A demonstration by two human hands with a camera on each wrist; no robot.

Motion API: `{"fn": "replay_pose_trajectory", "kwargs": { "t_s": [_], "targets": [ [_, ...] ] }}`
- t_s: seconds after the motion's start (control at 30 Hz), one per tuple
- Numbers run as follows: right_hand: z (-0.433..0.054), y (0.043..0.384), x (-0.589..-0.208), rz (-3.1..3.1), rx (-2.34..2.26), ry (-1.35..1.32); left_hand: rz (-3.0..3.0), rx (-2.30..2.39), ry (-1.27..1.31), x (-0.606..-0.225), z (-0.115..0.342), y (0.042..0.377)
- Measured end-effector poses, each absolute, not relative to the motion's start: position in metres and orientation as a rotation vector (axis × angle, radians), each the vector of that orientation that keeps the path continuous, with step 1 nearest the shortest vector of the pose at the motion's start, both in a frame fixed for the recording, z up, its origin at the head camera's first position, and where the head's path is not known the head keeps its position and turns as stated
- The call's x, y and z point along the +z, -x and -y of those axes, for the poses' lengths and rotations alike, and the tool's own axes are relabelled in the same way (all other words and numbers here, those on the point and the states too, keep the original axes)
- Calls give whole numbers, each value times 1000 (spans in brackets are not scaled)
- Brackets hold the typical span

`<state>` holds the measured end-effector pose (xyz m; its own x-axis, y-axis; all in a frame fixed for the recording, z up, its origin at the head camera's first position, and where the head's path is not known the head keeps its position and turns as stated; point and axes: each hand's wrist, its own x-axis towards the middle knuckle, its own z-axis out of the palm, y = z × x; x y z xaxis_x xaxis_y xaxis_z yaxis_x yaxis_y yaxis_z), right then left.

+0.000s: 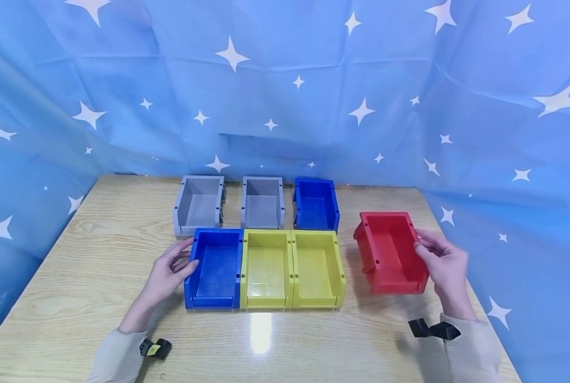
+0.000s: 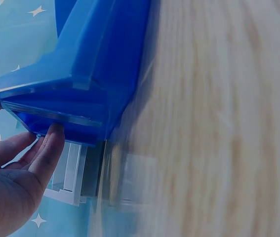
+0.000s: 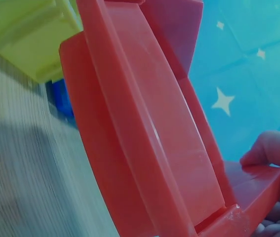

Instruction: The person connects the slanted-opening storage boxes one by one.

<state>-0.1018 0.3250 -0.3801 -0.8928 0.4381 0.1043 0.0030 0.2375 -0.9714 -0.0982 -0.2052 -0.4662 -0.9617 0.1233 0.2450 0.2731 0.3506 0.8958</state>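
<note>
We hold a red open-topped bin (image 1: pixel 394 250) tilted above the right of the worktop (image 1: pixel 208 351), and the blue bin (image 1: pixel 216 271) we grip is upright at the front row's left end, low lip towards us.

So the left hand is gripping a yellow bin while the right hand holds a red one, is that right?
Not quite: the bin the left hand grips is a blue bin, not a yellow one, as the head and left wrist views show. The right hand does hold a red bin.
</note>
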Motion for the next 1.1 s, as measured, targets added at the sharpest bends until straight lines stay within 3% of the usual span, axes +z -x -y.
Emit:
{"fn": "replay_pose_trajectory", "kwargs": {
  "t_s": [1.1],
  "targets": [
    [-298, 104, -396, 2372, 1459, 371, 2489, -1666, 343, -466, 205, 98]
  ]
}}
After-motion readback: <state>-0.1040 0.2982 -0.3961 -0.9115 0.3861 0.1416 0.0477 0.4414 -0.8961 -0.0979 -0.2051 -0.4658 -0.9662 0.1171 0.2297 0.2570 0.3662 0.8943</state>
